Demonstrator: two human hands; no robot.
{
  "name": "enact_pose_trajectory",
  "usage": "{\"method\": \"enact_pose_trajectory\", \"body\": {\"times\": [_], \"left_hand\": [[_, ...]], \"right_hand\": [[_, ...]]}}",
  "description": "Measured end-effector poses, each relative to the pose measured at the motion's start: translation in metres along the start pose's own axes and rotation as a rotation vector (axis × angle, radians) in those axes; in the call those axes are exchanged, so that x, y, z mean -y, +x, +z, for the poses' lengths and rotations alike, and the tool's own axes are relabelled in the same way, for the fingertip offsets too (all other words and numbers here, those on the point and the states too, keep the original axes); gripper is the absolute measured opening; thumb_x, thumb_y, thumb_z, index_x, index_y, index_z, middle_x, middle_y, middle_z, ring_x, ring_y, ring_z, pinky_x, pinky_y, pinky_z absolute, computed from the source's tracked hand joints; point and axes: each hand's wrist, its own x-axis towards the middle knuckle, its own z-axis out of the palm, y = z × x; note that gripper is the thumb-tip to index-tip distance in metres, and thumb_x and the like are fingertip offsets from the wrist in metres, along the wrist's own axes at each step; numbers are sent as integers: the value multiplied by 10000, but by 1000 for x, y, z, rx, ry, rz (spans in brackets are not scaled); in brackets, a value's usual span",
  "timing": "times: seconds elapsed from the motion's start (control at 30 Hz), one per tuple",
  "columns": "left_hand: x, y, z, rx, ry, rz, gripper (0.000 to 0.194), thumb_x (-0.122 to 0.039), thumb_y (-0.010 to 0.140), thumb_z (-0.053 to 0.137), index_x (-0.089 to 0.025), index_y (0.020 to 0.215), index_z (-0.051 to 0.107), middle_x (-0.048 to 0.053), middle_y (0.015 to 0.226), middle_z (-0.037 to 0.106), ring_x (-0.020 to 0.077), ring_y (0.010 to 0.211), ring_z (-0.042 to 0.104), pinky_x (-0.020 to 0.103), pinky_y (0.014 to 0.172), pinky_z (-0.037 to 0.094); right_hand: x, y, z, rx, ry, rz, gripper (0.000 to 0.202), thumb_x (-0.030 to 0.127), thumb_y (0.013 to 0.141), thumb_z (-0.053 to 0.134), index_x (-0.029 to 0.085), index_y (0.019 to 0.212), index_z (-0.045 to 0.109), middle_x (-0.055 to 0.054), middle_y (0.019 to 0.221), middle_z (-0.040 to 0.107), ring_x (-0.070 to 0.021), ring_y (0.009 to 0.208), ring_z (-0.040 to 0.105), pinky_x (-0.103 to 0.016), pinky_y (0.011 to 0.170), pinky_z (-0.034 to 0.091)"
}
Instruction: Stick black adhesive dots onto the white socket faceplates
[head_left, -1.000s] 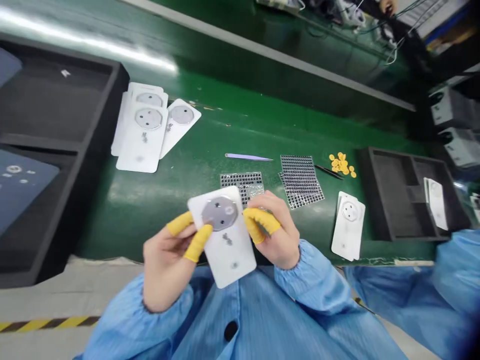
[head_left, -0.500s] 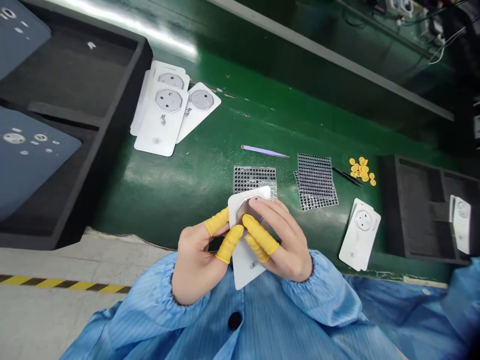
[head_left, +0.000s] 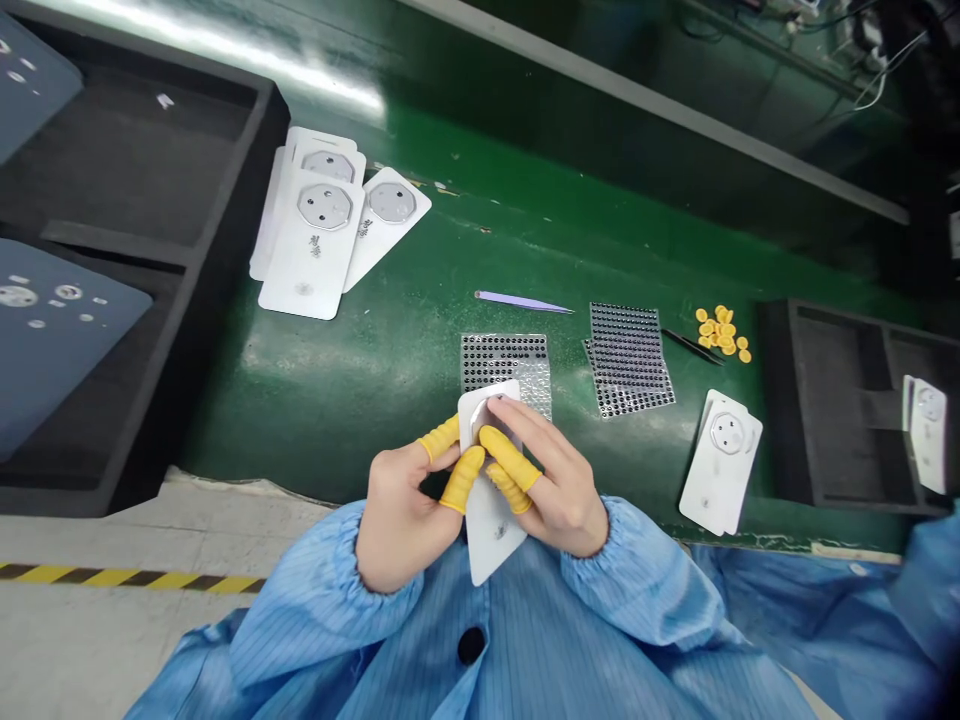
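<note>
Held upright and tilted at the table's front edge is a white rounded panel [head_left: 491,540] with a silver octagonal part near its top. My left hand [head_left: 416,500], with yellow finger cots on thumb and finger, grips the panel's left edge. My right hand [head_left: 551,485] lies across the panel's face; its cotted fingers pinch close together over the octagon, and whatever is between them is hidden. Behind the panel lies a clear sheet of black dots [head_left: 499,350], partly bare of dots. More dotted sheets [head_left: 630,360] overlap to the right, near purple tweezers [head_left: 525,301].
White panels [head_left: 311,260] are stacked at the left, others [head_left: 721,460] at the right. Black tweezers [head_left: 691,346] lie by yellow discs [head_left: 724,330]. Black trays stand left [head_left: 225,240] and right [head_left: 780,400]. Another person's blue sleeve [head_left: 930,570] is at far right.
The panel is turned a little more edge-on, and my right hand has shifted slightly left with it. Both hands keep their hold; the camera view has moved slightly.
</note>
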Motion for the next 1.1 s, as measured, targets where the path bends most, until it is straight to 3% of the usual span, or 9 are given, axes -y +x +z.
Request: {"method": "enact_pose_trajectory", "body": {"times": [0.23,0.33,0.47,0.53,0.9,1.1], "left_hand": [[-8,5,2,38,-397,-209,197,-162,754,729,-191,944,769,42,962,773,190,812,739,206,717,599],[-8,6,3,27,-511,-275,206,-181,755,743,-202,958,765,43,926,777,183,780,741,200,683,603],[-7,6,5,27,-574,-278,157,-180,758,741,-218,908,767,32,843,782,145,674,732,166,615,591],[-7,7,5,37,-553,-278,146,-173,719,772,-210,860,769,32,819,781,143,649,725,161,597,585],[-7,9,2,4,-511,-339,149,-211,641,827,-163,774,781,62,708,768,187,567,714,213,518,592],[1,15,7,36,-568,-422,153,-261,690,799,-147,790,777,76,733,769,211,620,727,242,539,599]], "right_hand": [[3,9,-9,-246,202,115,448,115,881,501,221,1315,536,-103,1261,631,-264,1186,593,-506,941,564],[6,9,-6,-399,240,337,410,147,867,572,272,1257,587,-68,1275,622,-258,1154,613,-506,965,549],[10,4,5,-464,492,646,429,186,838,657,270,1252,584,-27,967,732,-169,816,717,-341,738,647],[12,4,9,-491,566,667,389,189,825,678,273,1200,620,2,845,736,-142,704,710,-289,659,648],[19,5,10,-531,564,674,313,185,782,715,246,1088,679,9,763,724,-133,646,700,-257,604,647],[13,4,15,-514,686,716,382,190,807,694,262,1176,630,3,856,740,-142,740,721,-278,676,650]]}}
